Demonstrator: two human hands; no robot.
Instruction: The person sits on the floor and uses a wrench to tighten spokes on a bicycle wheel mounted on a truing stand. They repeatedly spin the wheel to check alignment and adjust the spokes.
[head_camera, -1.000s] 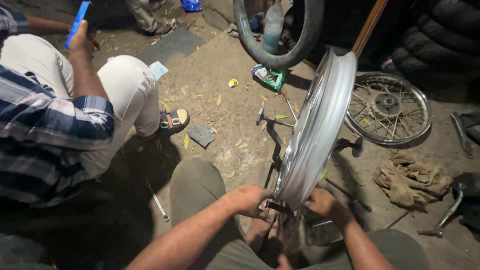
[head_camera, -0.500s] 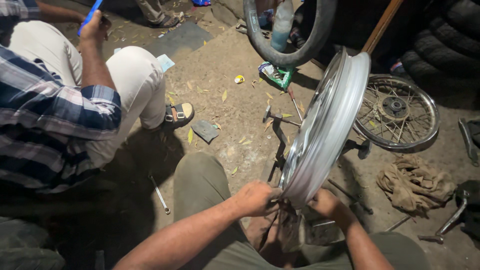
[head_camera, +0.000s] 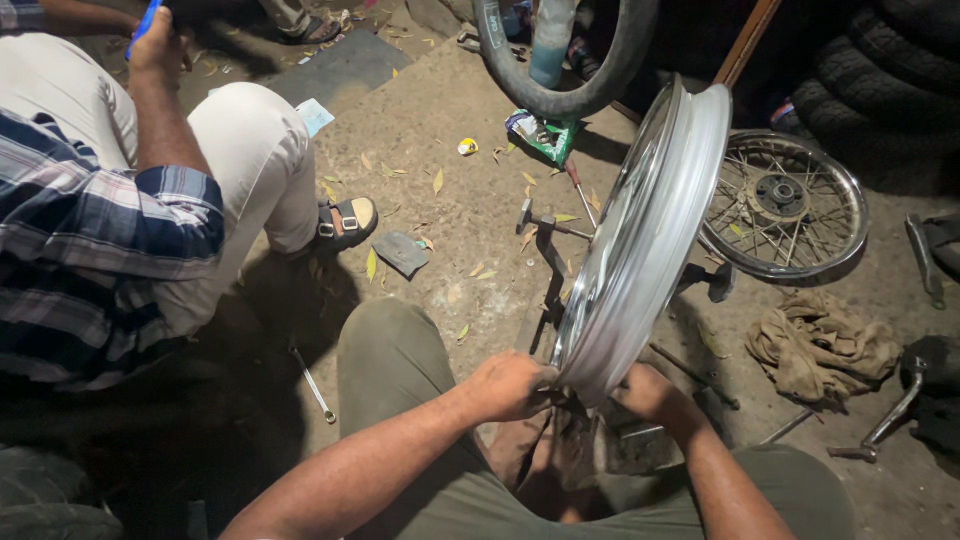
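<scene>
In the head view, a bare chrome wheel rim (head_camera: 645, 235) is stood on edge, tilted a little to the right, with its lowest part brought down between the knees of the person wearing the camera. The left hand (head_camera: 510, 385) is clenched against the left side of the rim's lower edge, and the right hand (head_camera: 650, 392) is closed on the right side of that edge; whether a small tool or spoke is pinched in either hand cannot be told, since the spot between them is in shadow. The rim appears to be held upright in this way so that its bottom section is kept close to the body and steadied from both sides.

The work is done on a rough, dusty concrete floor (head_camera: 450, 200) scattered with dry leaves. A spoked wheel (head_camera: 785, 205) is laid flat just beyond the rim, and a crumpled rag (head_camera: 820, 345) lies near it. A wrench (head_camera: 312, 383) rests beside the left knee, and a hammer (head_camera: 545, 222) lies behind the rim. A rubber tyre (head_camera: 560, 60) is propped at the top, with more tyres stacked in the dark right corner. To the left, a second person in a plaid shirt (head_camera: 90, 250) is seated, one hand raised around a blue object (head_camera: 145, 22).
</scene>
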